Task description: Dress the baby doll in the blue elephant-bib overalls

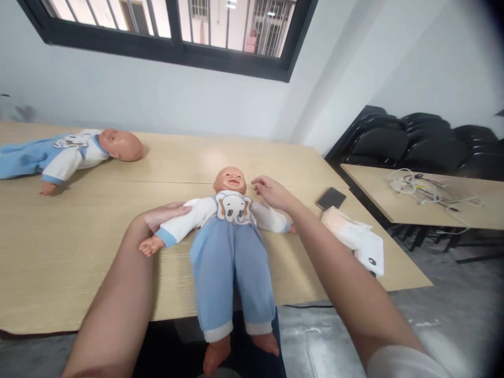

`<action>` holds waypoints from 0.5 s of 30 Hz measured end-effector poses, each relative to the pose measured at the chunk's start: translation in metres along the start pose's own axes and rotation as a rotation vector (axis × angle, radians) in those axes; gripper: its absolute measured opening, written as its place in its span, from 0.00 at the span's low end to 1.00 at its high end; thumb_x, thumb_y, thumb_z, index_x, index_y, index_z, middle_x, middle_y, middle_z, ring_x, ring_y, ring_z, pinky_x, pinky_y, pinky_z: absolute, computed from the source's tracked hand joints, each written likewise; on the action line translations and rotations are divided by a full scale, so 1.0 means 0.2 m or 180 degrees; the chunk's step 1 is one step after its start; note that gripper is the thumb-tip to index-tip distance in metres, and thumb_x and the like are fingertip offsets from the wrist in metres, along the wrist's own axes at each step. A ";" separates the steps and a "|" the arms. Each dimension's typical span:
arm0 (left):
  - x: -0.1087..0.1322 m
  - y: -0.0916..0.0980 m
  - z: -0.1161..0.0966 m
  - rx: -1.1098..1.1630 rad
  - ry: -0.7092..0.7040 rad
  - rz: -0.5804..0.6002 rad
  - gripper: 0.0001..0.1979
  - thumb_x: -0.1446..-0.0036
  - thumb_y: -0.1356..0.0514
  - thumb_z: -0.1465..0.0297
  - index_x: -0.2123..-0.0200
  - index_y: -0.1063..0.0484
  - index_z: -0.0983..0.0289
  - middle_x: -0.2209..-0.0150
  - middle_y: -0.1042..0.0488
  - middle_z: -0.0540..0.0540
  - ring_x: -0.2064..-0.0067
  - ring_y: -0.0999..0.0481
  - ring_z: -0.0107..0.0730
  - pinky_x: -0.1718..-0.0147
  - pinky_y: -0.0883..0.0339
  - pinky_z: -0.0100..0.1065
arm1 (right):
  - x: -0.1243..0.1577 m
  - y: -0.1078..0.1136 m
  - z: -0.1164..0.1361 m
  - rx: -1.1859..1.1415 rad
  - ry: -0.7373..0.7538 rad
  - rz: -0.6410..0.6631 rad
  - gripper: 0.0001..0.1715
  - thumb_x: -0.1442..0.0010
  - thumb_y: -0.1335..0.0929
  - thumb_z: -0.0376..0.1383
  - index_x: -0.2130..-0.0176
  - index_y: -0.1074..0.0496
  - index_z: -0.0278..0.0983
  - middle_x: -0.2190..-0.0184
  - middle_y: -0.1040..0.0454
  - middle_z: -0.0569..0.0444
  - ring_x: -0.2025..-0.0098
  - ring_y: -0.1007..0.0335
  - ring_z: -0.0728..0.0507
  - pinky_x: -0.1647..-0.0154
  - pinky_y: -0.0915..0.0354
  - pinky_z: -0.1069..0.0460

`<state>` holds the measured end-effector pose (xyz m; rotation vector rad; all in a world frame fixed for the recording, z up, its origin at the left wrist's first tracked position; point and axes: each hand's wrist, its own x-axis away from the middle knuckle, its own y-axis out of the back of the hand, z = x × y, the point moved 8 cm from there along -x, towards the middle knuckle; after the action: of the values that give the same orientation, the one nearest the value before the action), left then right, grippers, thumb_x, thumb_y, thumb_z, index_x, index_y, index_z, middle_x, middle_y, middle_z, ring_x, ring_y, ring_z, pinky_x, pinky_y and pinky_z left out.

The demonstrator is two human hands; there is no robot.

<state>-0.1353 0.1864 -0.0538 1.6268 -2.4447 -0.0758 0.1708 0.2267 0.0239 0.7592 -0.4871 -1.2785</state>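
A baby doll [232,252] in blue trousers and a white top with an elephant face lies on its back, head away from me, its feet past the table's near edge. My left hand [167,214] is around the doll's sleeved arm on the left, fingers against the white cloth. Beside the doll's head and shoulder, my right hand [272,193] hovers with loosely bent fingers and nothing seen in them. My right forearm passes over the end of the doll's other arm. Part of the left hand is hidden behind the sleeve.
A second doll [74,152] lies at the far left of the wooden table [173,294]. On the right are a dark phone [331,198] and a white tissue pack [350,231]. A side table [378,191] holds tangled white cables [421,189]. Black chairs [378,139] stand behind it.
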 end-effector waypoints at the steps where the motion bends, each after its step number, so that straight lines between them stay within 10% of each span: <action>1: 0.01 -0.02 0.03 0.0070 0.0211 0.0158 0.27 0.52 0.28 0.49 0.56 0.19 0.62 0.65 0.17 0.60 0.68 0.20 0.45 0.69 0.27 0.41 | -0.01 -0.01 -0.12 -0.0251 -0.0279 0.0387 0.17 0.35 0.37 0.29 0.51 0.23 0.31 0.54 0.18 0.41 0.56 0.21 0.43 0.53 0.27 0.48; 7: 0.03 -0.12 0.09 0.0009 0.0789 0.0649 0.29 0.54 0.28 0.59 0.48 0.23 0.62 0.62 0.17 0.56 0.68 0.21 0.38 0.70 0.28 0.33 | 0.17 -0.27 -0.38 -0.2063 -0.1105 0.2215 0.22 0.46 0.25 0.36 0.50 0.21 0.37 0.53 0.17 0.47 0.58 0.19 0.43 0.58 0.24 0.52; 15: -0.02 -0.08 0.06 0.0011 0.0537 0.0412 0.34 0.54 0.28 0.56 0.45 0.24 0.62 0.52 0.17 0.58 0.60 0.19 0.42 0.62 0.25 0.36 | 0.21 -0.38 -0.34 -0.2294 -0.0862 0.1907 0.26 0.52 0.20 0.39 0.52 0.20 0.40 0.54 0.17 0.50 0.58 0.21 0.41 0.59 0.25 0.49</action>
<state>-0.1206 0.1832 -0.0691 1.4101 -2.4136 0.0819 0.1776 0.1940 -0.0807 -0.1698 -0.3854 -0.8855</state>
